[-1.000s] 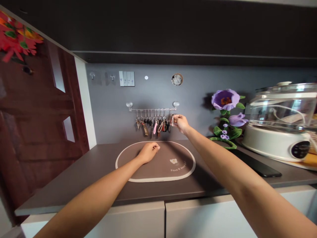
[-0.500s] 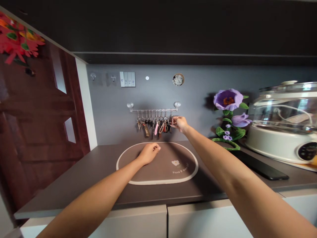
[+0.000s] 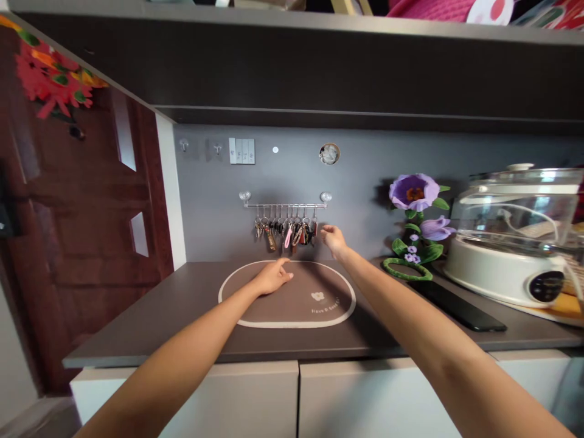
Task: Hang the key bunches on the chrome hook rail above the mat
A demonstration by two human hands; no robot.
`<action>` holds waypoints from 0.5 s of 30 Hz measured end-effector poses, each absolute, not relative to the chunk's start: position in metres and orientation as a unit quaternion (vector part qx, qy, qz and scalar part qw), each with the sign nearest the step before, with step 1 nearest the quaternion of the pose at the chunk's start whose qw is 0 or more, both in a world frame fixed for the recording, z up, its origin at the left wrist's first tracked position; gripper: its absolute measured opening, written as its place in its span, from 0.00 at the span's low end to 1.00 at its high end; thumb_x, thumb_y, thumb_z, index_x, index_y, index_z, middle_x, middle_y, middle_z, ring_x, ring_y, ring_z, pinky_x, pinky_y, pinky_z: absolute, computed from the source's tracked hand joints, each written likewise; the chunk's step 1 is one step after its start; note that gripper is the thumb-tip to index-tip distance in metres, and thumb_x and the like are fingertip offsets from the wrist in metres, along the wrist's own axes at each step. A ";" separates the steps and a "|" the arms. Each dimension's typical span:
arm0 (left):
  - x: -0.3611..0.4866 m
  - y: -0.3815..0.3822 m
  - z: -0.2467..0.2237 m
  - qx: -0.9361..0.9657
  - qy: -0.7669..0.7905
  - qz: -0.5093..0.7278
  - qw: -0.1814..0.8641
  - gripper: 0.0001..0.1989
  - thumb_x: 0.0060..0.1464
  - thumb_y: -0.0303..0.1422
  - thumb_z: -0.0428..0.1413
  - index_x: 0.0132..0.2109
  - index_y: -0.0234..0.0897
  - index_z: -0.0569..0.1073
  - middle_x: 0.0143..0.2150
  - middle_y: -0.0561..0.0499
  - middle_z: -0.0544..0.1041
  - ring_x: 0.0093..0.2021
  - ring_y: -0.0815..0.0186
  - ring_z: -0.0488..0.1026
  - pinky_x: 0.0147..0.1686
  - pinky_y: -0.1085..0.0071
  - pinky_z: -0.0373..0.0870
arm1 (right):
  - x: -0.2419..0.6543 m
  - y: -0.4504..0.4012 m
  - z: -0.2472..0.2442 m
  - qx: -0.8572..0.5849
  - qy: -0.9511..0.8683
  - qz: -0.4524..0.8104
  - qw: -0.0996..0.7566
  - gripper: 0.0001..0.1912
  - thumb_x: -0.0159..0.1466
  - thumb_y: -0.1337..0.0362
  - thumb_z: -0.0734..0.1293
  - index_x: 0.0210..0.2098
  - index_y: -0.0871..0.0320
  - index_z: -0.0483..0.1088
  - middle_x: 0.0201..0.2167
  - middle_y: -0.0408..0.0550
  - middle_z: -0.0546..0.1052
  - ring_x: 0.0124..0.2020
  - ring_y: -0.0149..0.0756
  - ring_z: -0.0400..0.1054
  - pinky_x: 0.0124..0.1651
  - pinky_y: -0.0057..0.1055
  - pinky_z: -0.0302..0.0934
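Several keys and key rings (image 3: 297, 232) hang in a row from a clear rail (image 3: 285, 205) on the grey wall. My right hand (image 3: 333, 238) is just to the right of the last hanging item, its fingers curled and apart from the rail; nothing shows in it. Over the brown oval mat (image 3: 274, 311) rests my left hand (image 3: 274, 277), its thumb and fingers apart and holding nothing. A pink strap (image 3: 288, 236) hangs among the keys.
A purple flower ornament (image 3: 414, 193) and a black phone (image 3: 458, 305) are at the right, beside a white appliance with a clear cover (image 3: 495, 271). A dark shelf (image 3: 292, 73) overhangs the counter. At the left is a brown door (image 3: 91, 231).
My right hand has come away from the right end of the key row, leaving an item hanging there. The fingers of my left hand have loosened. The view has shifted, showing more above the shelf.
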State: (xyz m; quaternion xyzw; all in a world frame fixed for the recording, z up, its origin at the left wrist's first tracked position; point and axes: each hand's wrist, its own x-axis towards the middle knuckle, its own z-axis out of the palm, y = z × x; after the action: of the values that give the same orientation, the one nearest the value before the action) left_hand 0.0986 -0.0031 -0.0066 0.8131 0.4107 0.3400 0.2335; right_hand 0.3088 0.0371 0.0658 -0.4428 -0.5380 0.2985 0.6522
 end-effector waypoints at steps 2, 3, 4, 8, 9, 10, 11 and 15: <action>0.096 -0.009 0.004 0.797 0.425 0.325 0.281 0.35 0.46 0.38 0.53 0.60 0.34 0.51 0.32 0.51 0.71 0.30 0.68 0.68 0.32 0.72 0.64 | 0.303 0.016 0.062 -0.476 -0.503 0.308 0.652 0.15 0.49 0.69 0.63 0.37 0.55 0.61 0.28 0.42 0.68 0.27 0.28 0.62 0.32 0.27 0.60; 0.095 -0.013 0.010 0.788 0.433 0.316 0.304 0.39 0.46 0.38 0.54 0.62 0.35 0.45 0.31 0.51 0.71 0.29 0.69 0.68 0.31 0.72 0.64 | 0.299 0.005 0.059 -0.476 -0.504 0.326 0.643 0.17 0.49 0.69 0.62 0.39 0.54 0.60 0.28 0.42 0.68 0.27 0.28 0.62 0.33 0.28 0.60; 0.093 -0.017 0.017 0.787 0.427 0.308 0.322 0.43 0.46 0.38 0.54 0.63 0.37 0.39 0.30 0.52 0.71 0.28 0.69 0.68 0.30 0.73 0.64 | 0.295 -0.006 0.057 -0.465 -0.516 0.341 0.633 0.19 0.50 0.68 0.62 0.42 0.53 0.59 0.28 0.41 0.68 0.27 0.28 0.62 0.34 0.28 0.60; 0.084 -0.039 0.040 0.803 0.374 0.324 0.332 0.52 0.43 0.37 0.57 0.61 0.43 0.25 0.30 0.54 0.70 0.27 0.71 0.67 0.29 0.73 0.63 | 0.283 -0.047 0.050 -0.397 -0.613 0.315 0.606 0.26 0.52 0.64 0.63 0.51 0.51 0.55 0.24 0.37 0.63 0.27 0.28 0.60 0.36 0.29 0.59; 0.082 -0.046 0.043 0.808 0.354 0.345 0.321 0.53 0.43 0.36 0.58 0.61 0.44 0.25 0.29 0.55 0.69 0.27 0.72 0.66 0.29 0.74 0.62 | 0.280 -0.057 0.049 -0.385 -0.633 0.294 0.604 0.28 0.53 0.62 0.63 0.53 0.51 0.54 0.24 0.37 0.62 0.27 0.27 0.59 0.37 0.29 0.58; 0.080 -0.054 0.044 0.809 0.335 0.378 0.302 0.53 0.42 0.35 0.58 0.61 0.44 0.25 0.28 0.56 0.68 0.26 0.73 0.65 0.29 0.75 0.62 | 0.278 -0.067 0.048 -0.375 -0.649 0.274 0.603 0.30 0.53 0.62 0.63 0.55 0.51 0.52 0.23 0.37 0.61 0.26 0.27 0.58 0.37 0.29 0.58; 0.077 -0.063 0.044 0.808 0.317 0.410 0.281 0.53 0.42 0.33 0.58 0.61 0.44 0.26 0.28 0.58 0.66 0.26 0.74 0.64 0.31 0.75 0.62 | 0.275 -0.076 0.046 -0.367 -0.659 0.261 0.603 0.32 0.54 0.62 0.63 0.57 0.51 0.50 0.22 0.36 0.61 0.26 0.27 0.57 0.37 0.29 0.58; 0.070 -0.098 0.032 0.809 0.278 0.461 0.237 0.51 0.45 0.29 0.55 0.61 0.42 0.23 0.28 0.59 0.64 0.28 0.75 0.63 0.36 0.75 0.62 | 0.266 -0.112 0.035 -0.331 -0.693 0.270 0.581 0.44 0.54 0.63 0.63 0.61 0.50 0.32 0.24 0.38 0.62 0.24 0.27 0.56 0.33 0.28 0.59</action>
State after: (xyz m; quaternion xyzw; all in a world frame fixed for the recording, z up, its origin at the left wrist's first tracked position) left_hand 0.0705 -0.0981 0.0321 0.8091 0.2775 0.4605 0.2371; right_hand 0.2656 -0.1120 0.0352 -0.3305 -0.6927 0.2701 0.5814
